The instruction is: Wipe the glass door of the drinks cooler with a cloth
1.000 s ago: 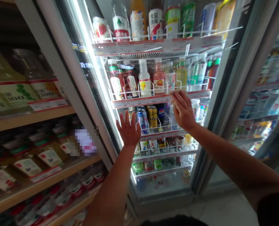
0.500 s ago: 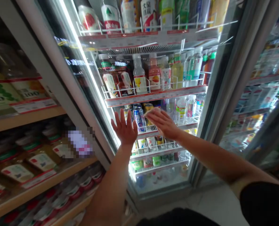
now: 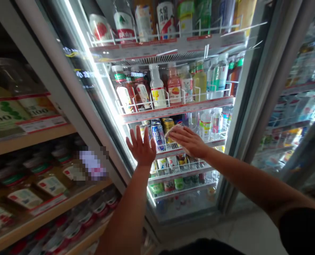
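My left hand (image 3: 141, 148) lies flat and open on the glass door (image 3: 228, 166) of a lit drinks fridge, fingers spread and pointing up. My right hand (image 3: 190, 141) presses a white cloth (image 3: 170, 131) against the same glass, just right of the left hand, fingers laid flat over it. Only the cloth's edge shows past my fingertips. Behind the glass at hand height stand cans, among them a blue can (image 3: 158, 135).
Inside the fridge are wire shelves with bottles (image 3: 157, 88) above and small cans below. On the left, wooden shelves (image 3: 35, 136) carry jars and bottles. A second glass-door fridge (image 3: 301, 106) stands to the right. Pale floor tiles (image 3: 247, 241) lie below.
My right hand has slid down and left across the glass with the cloth, from the bottle shelf's edge to the can shelf. The left hand has stayed flat on the glass.
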`<action>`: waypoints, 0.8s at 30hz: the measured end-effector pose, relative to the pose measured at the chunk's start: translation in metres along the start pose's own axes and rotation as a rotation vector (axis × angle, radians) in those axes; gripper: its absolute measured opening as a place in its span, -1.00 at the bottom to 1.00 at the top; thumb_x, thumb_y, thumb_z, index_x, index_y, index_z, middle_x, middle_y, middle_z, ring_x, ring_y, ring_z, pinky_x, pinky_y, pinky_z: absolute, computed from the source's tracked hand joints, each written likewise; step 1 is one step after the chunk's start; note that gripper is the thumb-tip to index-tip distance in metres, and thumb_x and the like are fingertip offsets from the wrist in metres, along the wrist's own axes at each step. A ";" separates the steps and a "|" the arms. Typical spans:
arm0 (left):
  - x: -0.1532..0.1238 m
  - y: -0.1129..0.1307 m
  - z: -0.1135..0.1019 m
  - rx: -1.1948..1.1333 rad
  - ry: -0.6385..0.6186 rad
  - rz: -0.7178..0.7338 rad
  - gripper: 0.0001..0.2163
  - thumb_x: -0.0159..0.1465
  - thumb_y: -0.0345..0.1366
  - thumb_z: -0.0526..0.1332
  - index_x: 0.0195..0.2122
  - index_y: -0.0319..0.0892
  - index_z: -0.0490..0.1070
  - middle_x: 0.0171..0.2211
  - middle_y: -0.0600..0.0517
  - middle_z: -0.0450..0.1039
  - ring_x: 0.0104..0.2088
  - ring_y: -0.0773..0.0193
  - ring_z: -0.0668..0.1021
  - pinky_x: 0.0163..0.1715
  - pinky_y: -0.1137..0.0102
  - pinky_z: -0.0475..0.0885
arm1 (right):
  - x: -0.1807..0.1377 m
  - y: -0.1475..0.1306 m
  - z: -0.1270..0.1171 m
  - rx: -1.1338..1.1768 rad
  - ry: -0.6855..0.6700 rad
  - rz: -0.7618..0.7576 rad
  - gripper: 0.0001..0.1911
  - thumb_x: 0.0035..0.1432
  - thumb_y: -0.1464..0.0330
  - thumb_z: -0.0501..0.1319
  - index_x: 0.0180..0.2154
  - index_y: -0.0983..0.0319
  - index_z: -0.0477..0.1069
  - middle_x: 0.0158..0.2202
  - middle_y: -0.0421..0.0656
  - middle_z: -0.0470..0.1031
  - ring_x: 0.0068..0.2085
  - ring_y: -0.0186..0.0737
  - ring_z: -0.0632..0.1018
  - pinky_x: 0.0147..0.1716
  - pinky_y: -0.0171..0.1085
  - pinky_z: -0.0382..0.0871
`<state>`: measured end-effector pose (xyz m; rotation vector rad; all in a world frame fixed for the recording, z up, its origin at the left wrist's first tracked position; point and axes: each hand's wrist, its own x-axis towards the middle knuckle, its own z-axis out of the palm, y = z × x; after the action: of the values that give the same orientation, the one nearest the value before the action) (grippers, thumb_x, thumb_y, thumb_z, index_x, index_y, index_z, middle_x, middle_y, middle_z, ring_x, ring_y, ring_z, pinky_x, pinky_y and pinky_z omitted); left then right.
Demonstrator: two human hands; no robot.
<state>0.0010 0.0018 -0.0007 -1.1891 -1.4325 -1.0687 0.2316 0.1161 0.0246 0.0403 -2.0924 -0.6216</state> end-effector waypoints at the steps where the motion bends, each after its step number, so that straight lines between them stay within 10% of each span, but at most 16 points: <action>1: 0.000 0.000 0.000 0.003 -0.001 -0.002 -0.52 0.46 -0.12 0.05 0.34 -0.15 0.30 0.41 -0.19 0.18 0.50 0.00 0.00 0.46 -0.06 -0.21 | 0.001 0.007 -0.004 -0.022 0.048 0.062 -0.22 0.40 0.54 0.05 0.48 0.03 -0.21 0.37 -0.28 0.34 0.46 -0.25 0.18 0.49 -0.07 0.00; 6: -0.001 0.000 0.002 -0.044 -0.007 -0.021 -0.52 0.45 -0.11 0.07 0.33 -0.16 0.32 0.42 -0.20 0.16 0.50 -0.01 -0.01 0.45 -0.07 -0.24 | -0.002 0.031 -0.019 -0.110 0.251 0.314 -0.25 0.42 0.52 0.06 0.47 -0.06 -0.13 0.39 -0.25 0.31 0.46 -0.14 0.18 0.46 0.01 0.07; 12: 0.005 -0.001 -0.004 0.034 0.016 0.034 -0.52 0.44 -0.13 0.09 0.34 -0.13 0.31 0.42 -0.17 0.15 0.49 0.00 0.02 0.45 -0.04 -0.16 | -0.036 0.036 -0.029 -0.127 0.050 0.163 -0.26 0.40 0.55 0.04 0.46 -0.03 -0.09 0.35 -0.28 0.37 0.43 -0.21 0.24 0.46 -0.03 0.10; 18: -0.035 -0.034 -0.021 0.007 -0.056 0.179 -0.43 0.41 -0.22 0.17 0.43 -0.15 0.15 0.45 -0.22 0.05 0.49 -0.03 0.02 0.44 -0.03 -0.01 | -0.075 0.080 -0.054 -0.226 0.311 0.516 -0.41 0.45 0.41 0.05 0.43 0.06 0.08 0.42 -0.12 0.26 0.46 -0.04 0.18 0.42 0.11 0.16; 24: -0.091 -0.063 -0.008 0.073 -0.081 0.163 -0.38 0.43 -0.23 0.16 0.48 -0.04 0.01 0.43 -0.19 0.12 0.49 -0.08 0.01 0.42 -0.13 -0.04 | -0.167 0.032 -0.019 -0.208 0.297 0.625 -0.30 0.43 0.42 0.08 0.48 0.08 -0.10 0.47 0.00 0.12 0.49 0.04 0.10 0.40 0.26 0.15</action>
<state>-0.0536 -0.0292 -0.0921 -1.2845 -1.3982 -0.8583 0.3494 0.1791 -0.0825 -0.5827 -1.6189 -0.4107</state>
